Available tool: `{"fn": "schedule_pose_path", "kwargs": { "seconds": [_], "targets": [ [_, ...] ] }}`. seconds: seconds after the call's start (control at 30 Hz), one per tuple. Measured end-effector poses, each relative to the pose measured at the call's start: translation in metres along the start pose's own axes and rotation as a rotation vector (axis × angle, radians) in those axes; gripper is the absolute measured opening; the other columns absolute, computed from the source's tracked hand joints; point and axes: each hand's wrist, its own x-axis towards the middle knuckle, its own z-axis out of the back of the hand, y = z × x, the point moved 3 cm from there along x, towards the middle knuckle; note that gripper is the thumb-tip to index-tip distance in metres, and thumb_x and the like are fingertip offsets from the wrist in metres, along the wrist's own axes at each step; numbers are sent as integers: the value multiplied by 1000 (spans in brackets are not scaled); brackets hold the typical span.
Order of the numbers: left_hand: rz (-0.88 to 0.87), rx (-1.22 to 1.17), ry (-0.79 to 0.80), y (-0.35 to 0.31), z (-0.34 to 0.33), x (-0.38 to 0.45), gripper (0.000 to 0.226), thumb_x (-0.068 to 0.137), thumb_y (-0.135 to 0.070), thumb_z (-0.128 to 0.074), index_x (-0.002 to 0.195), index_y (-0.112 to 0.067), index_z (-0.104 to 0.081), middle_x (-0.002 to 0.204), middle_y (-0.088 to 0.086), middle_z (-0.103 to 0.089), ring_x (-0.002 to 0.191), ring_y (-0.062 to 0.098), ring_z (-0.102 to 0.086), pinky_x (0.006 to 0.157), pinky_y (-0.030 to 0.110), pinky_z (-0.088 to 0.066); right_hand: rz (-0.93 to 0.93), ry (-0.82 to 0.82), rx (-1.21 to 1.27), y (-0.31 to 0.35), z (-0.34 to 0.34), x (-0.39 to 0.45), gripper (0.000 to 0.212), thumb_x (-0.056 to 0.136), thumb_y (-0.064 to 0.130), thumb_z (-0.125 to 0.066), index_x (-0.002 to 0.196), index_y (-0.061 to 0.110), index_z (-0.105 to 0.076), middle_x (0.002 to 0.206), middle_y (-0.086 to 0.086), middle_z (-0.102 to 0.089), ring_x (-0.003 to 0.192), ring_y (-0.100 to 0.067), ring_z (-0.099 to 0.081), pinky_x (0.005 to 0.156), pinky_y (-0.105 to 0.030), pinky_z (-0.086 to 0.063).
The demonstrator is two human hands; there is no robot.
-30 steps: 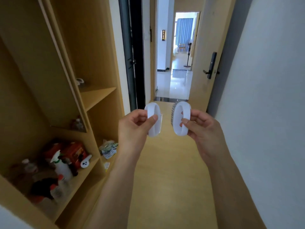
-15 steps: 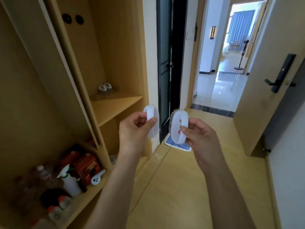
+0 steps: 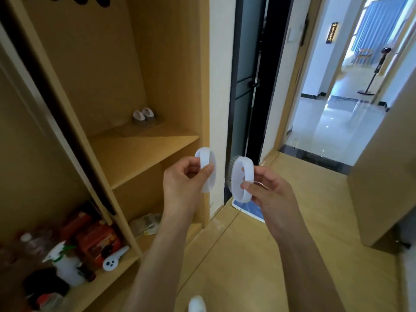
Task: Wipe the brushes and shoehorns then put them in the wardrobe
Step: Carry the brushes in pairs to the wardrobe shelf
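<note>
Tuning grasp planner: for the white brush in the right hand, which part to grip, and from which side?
Grip the white brush by its looped handle band, coming from the smooth side away from the bristles. The bristles fringe its far left edge; the right hand already pinches the open loop's near rim, thumb across the band, leaving the bristles free.

Two white oval plastic loop-handled brushes in hand (image 3: 208,170) (image 3: 242,182), two more small white ones on the wardrobe shelf (image 3: 139,115) (image 3: 148,112), one white spray bottle (image 3: 66,264) below
</note>
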Motion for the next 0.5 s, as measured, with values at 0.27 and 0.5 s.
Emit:
{"fn": "schedule_pose_path", "kwargs": {
  "seconds": [0.27, 0.5],
  "targets": [
    [-15, -14, 14, 36, -55, 143, 13, 82, -35, -75, 92, -34, -67, 92, -16, -67, 87, 11, -64, 68, 21, -56, 12, 59, -116, -14, -18, 144, 42, 82, -4, -73, 116, 21, -68, 106, 3, -73, 98, -11, -68, 78, -23, -55],
    [-25, -50, -47, 61, -55, 281, 14, 80, -35, -77, 87, -38, -65, 92, -19, -66, 88, 10, -65, 70, 25, -59, 67, 136, -142, -14, -77, 277, 47, 81, -2, -75, 120, 22, -66, 108, 0, -73, 104, -20, -68, 91, -41, -56]
  ]
}}
